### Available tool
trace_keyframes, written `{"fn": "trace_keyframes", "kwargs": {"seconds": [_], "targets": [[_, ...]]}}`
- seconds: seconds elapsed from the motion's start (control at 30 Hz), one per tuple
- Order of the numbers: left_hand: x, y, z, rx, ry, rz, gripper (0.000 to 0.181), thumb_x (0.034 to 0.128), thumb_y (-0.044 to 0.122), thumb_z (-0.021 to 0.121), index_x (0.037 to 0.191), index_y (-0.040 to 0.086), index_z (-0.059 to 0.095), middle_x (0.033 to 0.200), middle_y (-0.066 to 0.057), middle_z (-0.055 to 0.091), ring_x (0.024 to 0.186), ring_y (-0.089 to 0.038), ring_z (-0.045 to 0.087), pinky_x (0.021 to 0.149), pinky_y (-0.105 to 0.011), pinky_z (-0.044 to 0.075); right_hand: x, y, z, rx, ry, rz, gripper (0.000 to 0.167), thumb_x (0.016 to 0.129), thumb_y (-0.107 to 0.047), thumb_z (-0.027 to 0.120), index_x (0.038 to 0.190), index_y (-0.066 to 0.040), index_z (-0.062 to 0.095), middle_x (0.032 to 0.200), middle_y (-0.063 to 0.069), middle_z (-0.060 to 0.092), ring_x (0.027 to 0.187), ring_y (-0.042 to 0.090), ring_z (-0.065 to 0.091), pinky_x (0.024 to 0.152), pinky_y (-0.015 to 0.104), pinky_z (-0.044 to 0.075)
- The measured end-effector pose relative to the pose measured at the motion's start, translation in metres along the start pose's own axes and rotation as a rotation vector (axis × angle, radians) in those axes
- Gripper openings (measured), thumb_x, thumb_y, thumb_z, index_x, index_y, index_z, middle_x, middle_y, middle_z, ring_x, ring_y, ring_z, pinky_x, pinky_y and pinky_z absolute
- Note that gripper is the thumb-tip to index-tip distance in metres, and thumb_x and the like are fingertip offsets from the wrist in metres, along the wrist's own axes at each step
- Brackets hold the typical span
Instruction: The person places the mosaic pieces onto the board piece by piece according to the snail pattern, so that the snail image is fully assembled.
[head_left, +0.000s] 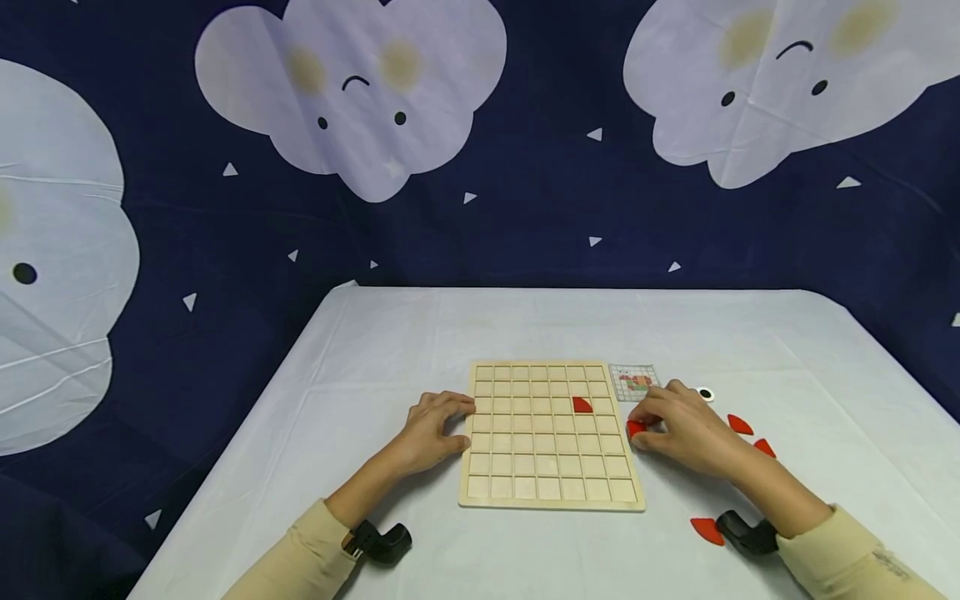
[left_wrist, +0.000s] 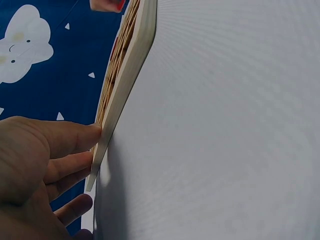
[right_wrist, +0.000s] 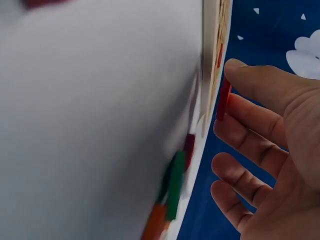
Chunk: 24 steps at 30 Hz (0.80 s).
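A wooden grid board (head_left: pixel 551 505) lies on the white table, with one red quarter-round piece (head_left: pixel 582 405) in a cell at its upper right. My left hand (head_left: pixel 429 432) rests against the board's left edge, thumb and forefinger touching the rim. In the left wrist view, the thumb (left_wrist: pixel 75 137) lies along the board's side. Just off the right edge, my right hand (head_left: pixel 686 425) pinches a red piece (head_left: pixel 636 428) between thumb and fingers. The right wrist view shows this red piece (right_wrist: pixel 223 100) edge-on, above the table; its full outline is hidden.
A small picture card (head_left: pixel 634 382) lies by the board's upper right corner. A white eye piece (head_left: pixel 705 394) and several red pieces (head_left: pixel 739 425) are scattered to the right. A green piece (right_wrist: pixel 175 185) and an orange piece (right_wrist: pixel 153 222) show in the right wrist view.
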<state>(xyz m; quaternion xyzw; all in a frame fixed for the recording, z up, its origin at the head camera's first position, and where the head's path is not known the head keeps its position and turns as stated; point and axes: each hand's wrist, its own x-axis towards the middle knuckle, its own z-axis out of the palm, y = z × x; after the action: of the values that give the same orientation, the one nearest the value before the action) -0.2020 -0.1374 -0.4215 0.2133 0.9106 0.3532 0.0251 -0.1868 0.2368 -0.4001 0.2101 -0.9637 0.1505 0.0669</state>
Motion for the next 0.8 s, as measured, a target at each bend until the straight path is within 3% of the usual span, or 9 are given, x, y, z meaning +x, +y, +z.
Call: {"fn": "trace_keyframes", "kwargs": {"seconds": [0.3,0.8], "targets": [[0.0,0.0,0.001,0.006,0.004,-0.002,0.042,0.0795,0.012,0.071,0.121,0.008,0.062,0.132,0.0,0.055,0.121,-0.023,0.039,0.1,-0.047,0.023,0.022,-0.021,0.002,0.037,0.015,-0.077,0.017,0.072,-0.028,0.079,0.086,-0.023,0.07,0.091,-0.008,0.062,0.086,0.013,0.044,0.077,0.035,0.034],[-0.001,0.001,0.001,-0.006,0.011,-0.008,0.043,0.0794,0.012,0.07,0.121,0.008,0.061,0.132,0.0,0.054,0.121,-0.023,0.039,0.1,-0.047,0.024,0.046,-0.037,0.018,0.036,-0.055,-0.073,0.02,0.072,-0.03,0.078,0.087,-0.02,0.071,0.082,-0.01,0.059,0.077,0.011,0.041,0.068,0.029,0.029]]}}
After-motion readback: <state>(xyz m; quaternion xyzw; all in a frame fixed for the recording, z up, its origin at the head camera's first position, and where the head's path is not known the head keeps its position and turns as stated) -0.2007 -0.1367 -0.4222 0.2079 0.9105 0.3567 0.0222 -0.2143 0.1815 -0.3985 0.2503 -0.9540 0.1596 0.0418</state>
